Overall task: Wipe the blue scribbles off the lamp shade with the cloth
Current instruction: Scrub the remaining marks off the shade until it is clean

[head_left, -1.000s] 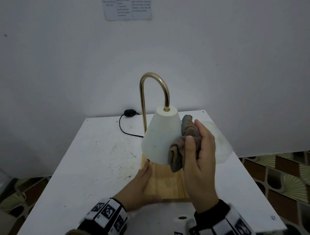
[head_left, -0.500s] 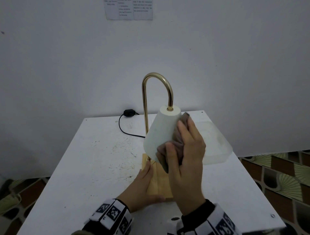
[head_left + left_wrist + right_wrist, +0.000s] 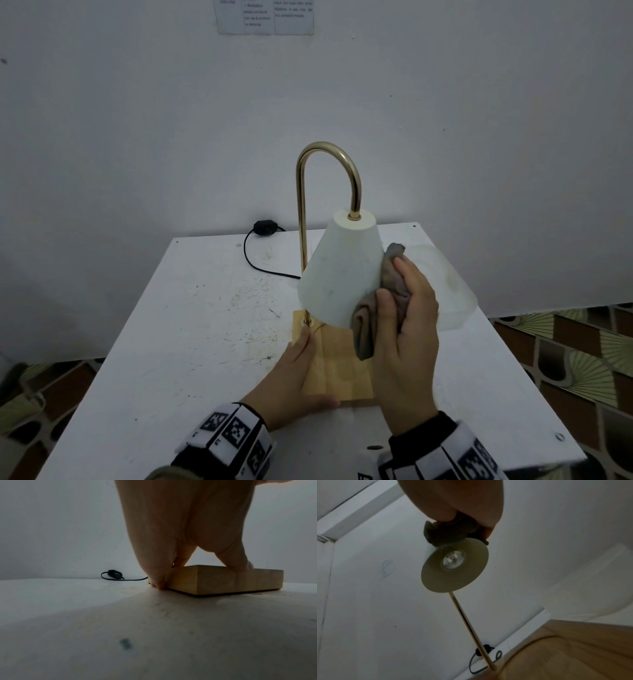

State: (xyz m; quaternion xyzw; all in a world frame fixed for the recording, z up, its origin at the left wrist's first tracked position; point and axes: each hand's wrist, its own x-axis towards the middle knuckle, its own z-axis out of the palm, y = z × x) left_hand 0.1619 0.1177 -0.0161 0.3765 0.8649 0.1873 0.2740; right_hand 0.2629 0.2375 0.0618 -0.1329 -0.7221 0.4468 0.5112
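Note:
The lamp stands on the white table (image 3: 191, 325), with a brass arched arm (image 3: 300, 205) and a wooden base (image 3: 346, 373). Its white cone shade (image 3: 337, 274) hangs over the base, and only faint specks show on the side facing me. My right hand (image 3: 394, 284) grips a bunched grey-brown cloth (image 3: 366, 329) and presses it against the shade's lower right side. From below, the cloth (image 3: 447, 534) sits at the rim of the shade (image 3: 471, 568). My left hand (image 3: 308, 370) rests on the base's front left corner, fingers straight along its left edge.
A black cord with an inline switch (image 3: 263, 228) lies at the table's back edge by the wall. A translucent plastic container (image 3: 448, 284) sits at the back right, just behind my right hand. Tiled floor lies beyond both side edges.
My right hand swept the cloth from the shade's right side across its front, then back to the lower right side. The left hand stayed on the base.

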